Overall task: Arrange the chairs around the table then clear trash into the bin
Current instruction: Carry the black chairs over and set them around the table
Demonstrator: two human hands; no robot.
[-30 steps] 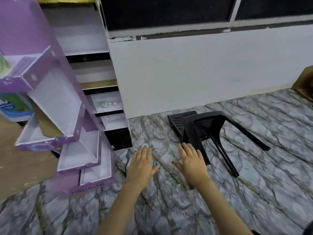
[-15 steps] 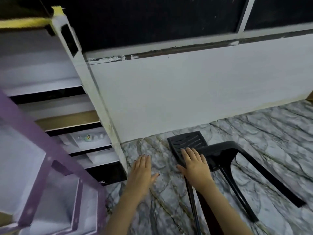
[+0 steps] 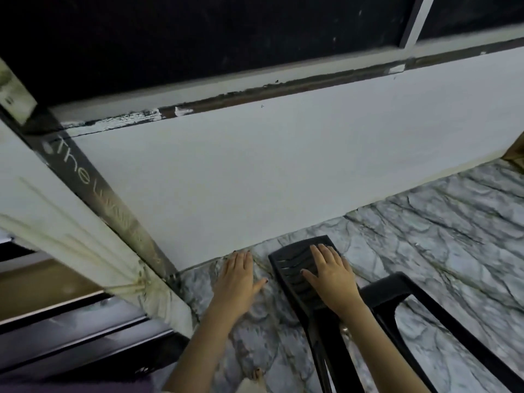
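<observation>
While the chair (image 3: 382, 290) lay toppled, the right hand (image 3: 330, 279) spread flat over its backrest (image 3: 289, 265), the left hand (image 3: 236, 279) flat alongside. Gripped one-sided, it could twist and slip.

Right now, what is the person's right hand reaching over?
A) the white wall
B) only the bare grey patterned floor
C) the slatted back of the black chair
C: the right hand is spread, fingers straight, over the slatted back of the black chair, which lies tipped on the floor. The left hand is the one over bare floor.
</observation>
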